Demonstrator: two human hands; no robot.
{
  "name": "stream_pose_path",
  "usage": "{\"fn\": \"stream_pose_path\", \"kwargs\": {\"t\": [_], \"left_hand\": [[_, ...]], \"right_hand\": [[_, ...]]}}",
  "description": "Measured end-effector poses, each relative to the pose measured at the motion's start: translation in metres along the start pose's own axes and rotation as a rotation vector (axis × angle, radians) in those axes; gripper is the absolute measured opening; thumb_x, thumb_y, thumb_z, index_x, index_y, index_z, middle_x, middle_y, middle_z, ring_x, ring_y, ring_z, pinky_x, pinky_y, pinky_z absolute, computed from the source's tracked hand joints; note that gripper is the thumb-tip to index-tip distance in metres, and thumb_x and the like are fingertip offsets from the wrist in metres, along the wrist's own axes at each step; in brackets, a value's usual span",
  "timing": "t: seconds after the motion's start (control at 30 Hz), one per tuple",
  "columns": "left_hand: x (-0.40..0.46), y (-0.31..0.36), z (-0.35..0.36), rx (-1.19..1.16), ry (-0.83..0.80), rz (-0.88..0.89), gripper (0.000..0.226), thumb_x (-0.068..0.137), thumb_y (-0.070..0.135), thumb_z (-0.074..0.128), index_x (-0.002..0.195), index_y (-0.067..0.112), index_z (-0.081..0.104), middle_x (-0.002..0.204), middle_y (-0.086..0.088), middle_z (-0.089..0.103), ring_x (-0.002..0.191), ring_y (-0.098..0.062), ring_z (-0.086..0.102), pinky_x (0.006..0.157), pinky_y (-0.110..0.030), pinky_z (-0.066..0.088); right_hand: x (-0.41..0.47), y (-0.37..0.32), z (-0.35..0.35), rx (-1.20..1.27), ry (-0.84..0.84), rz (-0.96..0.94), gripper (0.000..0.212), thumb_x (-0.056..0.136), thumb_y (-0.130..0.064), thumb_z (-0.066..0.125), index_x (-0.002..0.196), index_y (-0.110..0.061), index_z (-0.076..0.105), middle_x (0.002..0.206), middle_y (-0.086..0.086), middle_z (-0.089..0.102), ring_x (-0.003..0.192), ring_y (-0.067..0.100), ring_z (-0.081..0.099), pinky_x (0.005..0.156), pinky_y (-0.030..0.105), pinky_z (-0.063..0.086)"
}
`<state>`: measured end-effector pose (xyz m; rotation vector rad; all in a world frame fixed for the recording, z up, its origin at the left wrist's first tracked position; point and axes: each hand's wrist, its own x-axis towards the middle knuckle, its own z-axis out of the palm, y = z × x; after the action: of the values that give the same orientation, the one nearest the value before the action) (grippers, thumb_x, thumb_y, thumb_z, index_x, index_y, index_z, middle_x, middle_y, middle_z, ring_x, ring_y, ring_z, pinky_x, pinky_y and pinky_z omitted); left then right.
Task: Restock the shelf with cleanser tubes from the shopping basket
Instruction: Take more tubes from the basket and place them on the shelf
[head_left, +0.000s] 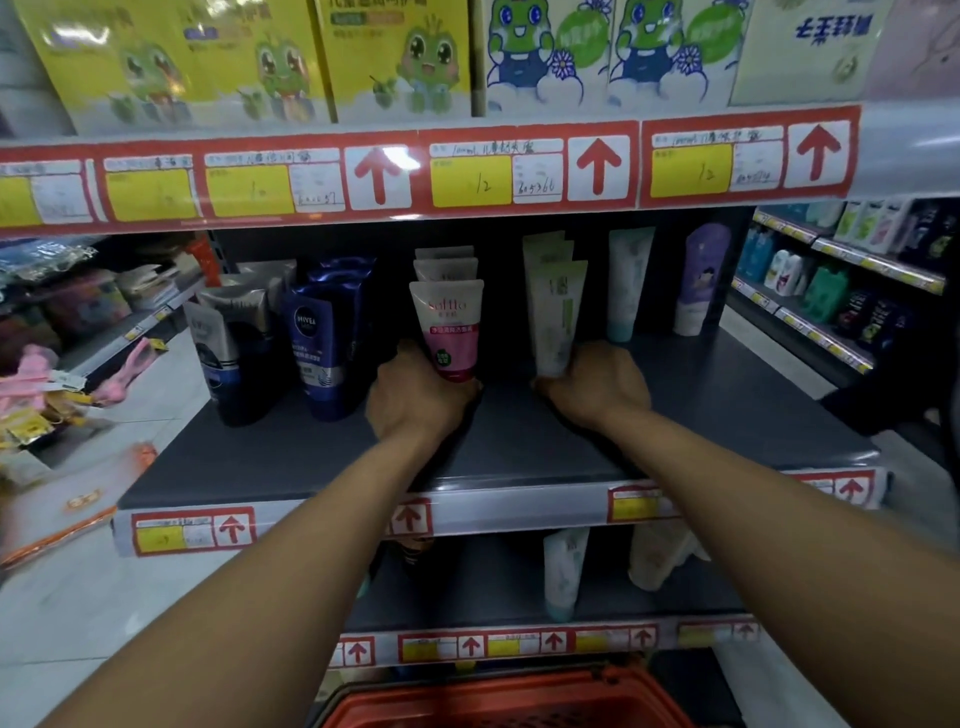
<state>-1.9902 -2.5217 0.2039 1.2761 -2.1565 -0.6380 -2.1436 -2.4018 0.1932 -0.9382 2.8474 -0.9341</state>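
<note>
Head view showed the left hand (415, 397) gripping the base of a pink cleanser tube (451, 332) and the right hand (597, 384) gripping a pale green tube (556, 322), both upright on the dark shelf (727, 405). Behind each stood more tubes, so a hasty release could have toppled either row; the red basket (519, 701) sat below

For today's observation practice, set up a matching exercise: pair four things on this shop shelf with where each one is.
Things:
1. pink and white cleanser tube
2. pale green and white cleanser tube
3. dark blue tube
4. purple and white bottle

Places:
A. far right, near the back of the grey shelf
B. at the left hand
C. left of the pink tube
D. at the right hand

Pairs: 1-B, 2-D, 3-C, 4-A
</note>
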Motion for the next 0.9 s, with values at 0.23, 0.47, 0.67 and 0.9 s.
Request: {"fn": "stream_pose_path", "kwargs": {"t": [0.23,0.47,0.67,0.9], "left_hand": [[0.010,-0.001,0.010,-0.032,0.043,0.023,0.074,0.068,0.063,0.080,0.124,0.019,0.059,0.118,-0.011,0.072,0.107,-0.038,0.070,0.085,-0.046,0.059],[0.009,-0.004,0.012,-0.099,0.025,0.042,0.068,0.068,0.062,0.071,0.119,0.018,0.058,0.114,-0.011,0.072,0.105,-0.037,0.070,0.086,-0.046,0.060],[0.012,-0.008,0.013,-0.095,0.022,0.066,0.061,0.077,0.059,0.075,0.122,0.020,0.060,0.117,-0.009,0.072,0.107,-0.035,0.070,0.086,-0.044,0.060],[0.018,-0.011,0.017,-0.091,0.032,0.083,0.058,0.079,0.056,0.076,0.122,0.020,0.062,0.117,-0.007,0.073,0.107,-0.034,0.070,0.085,-0.043,0.060]], "right_hand": [[0.012,0.005,0.014,0.013,0.045,-0.059,0.058,0.077,-0.063,0.070,0.115,-0.020,0.070,0.112,0.008,0.072,0.104,0.031,0.067,0.071,0.029,0.048],[0.011,0.007,0.015,0.029,0.068,-0.092,0.051,0.077,-0.060,0.061,0.107,-0.020,0.068,0.107,0.009,0.069,0.104,0.034,0.063,0.072,0.032,0.047],[0.013,0.009,0.015,0.025,0.067,-0.099,0.048,0.083,-0.055,0.066,0.112,-0.017,0.067,0.110,0.009,0.070,0.106,0.033,0.063,0.079,0.037,0.055],[0.017,0.009,0.018,-0.007,0.057,-0.088,0.048,0.087,-0.054,0.066,0.116,-0.017,0.064,0.116,0.010,0.068,0.109,0.034,0.062,0.080,0.036,0.050]]}}
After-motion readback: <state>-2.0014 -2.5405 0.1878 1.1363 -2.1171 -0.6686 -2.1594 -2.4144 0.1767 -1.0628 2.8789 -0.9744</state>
